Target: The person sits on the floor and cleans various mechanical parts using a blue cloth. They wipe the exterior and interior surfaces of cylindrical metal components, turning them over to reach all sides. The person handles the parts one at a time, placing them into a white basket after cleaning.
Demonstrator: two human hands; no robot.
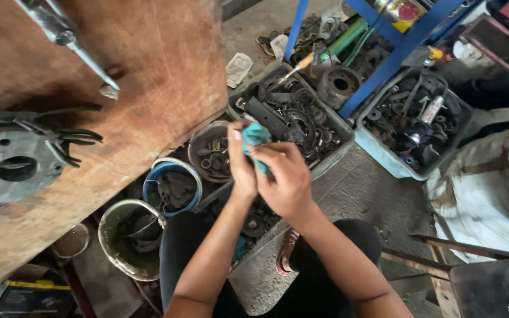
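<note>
Both hands meet mid-air: left hand (241, 165) & right hand (283, 176) each pinch the teal cloth (255, 136), bunched between fingertips, prob. for a firmer hold. Behind the grip: grey tray (325, 162) w/ metal scrap; left of it, wooden bench (148, 70).

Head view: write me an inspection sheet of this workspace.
Surface: worn wooden bench, stained, at left.
Job's things: small teal cloth pinched between both hands.
Clutter: grey metal flange plate with dark wires and a screwdriver on the bench; grey tray of dark metal parts; blue tray of parts; round tins on the floor.
Grippers: left hand and right hand closed on the cloth.
Cables: green hose behind the trays.
Surroundings: concrete floor, blue metal frame, white sack.
</note>
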